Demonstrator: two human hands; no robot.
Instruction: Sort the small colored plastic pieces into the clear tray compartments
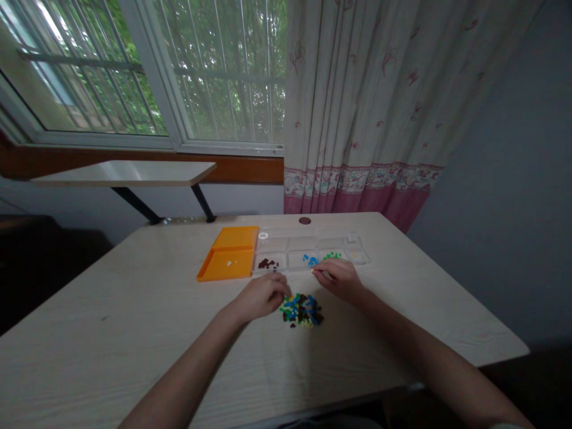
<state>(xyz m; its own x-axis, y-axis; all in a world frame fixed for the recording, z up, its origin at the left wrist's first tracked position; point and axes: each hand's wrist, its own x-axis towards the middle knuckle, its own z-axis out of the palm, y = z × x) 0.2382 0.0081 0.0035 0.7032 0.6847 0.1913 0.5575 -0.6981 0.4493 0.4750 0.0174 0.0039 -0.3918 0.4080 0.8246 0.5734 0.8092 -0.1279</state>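
Note:
A mixed pile of small blue, green, dark brown and yellow building bricks (302, 311) lies on the table in front of me. My left hand (264, 295) is at the pile's upper left edge, its fingers curled together; what they hold, if anything, is hidden. Between the thumb and finger of my right hand (340, 277) is a tiny yellowish brick (313, 271). That hand is just in front of a clear compartment tray (286, 269). Dark brown bricks (267, 263), blue bricks (310, 260) and green bricks (332, 255) lie in separate front compartments, and a few yellow bits (356, 255) are at the right end.
Left of the clear tray sits an orange tray (226, 269) with a few pale pieces in it. A raised shelf (147, 173) on black legs stands at the table's back left. A round dark cable hole (304, 220) is near the back edge, before the curtain (357, 119).

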